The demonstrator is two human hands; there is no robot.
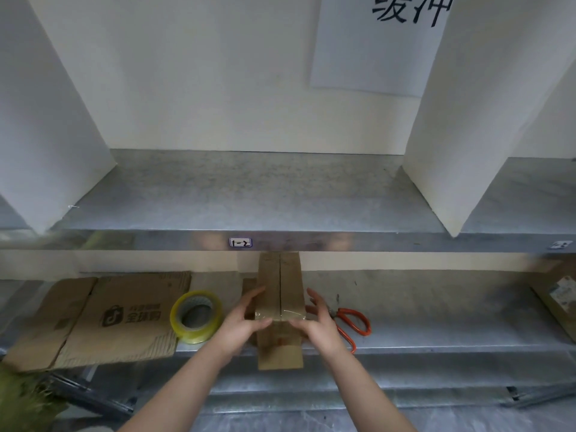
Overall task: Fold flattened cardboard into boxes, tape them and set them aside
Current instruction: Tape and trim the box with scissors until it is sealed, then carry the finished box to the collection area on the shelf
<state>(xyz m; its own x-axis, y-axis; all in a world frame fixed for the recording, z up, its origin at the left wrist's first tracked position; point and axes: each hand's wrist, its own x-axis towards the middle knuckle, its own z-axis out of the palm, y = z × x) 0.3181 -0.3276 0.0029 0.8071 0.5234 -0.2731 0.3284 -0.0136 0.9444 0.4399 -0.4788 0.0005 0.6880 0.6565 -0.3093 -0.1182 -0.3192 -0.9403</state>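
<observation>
A narrow brown cardboard box (280, 285) stands on the lower metal shelf (436, 335), its two top flaps meeting at a centre seam with clear tape across the near end. My left hand (240, 322) grips the box's left side, thumb lying on the taped top edge. My right hand (314, 322) grips the right side the same way. A roll of yellowish clear tape (196, 316) lies left of the box. Flattened cardboard (103, 316) with a printed logo lies further left.
Orange-handled scissors (352, 322) lie just right of my right hand. The upper shelf (249, 194) has white dividers at left and right. Another brown package (558, 300) sits at the far right of the lower shelf.
</observation>
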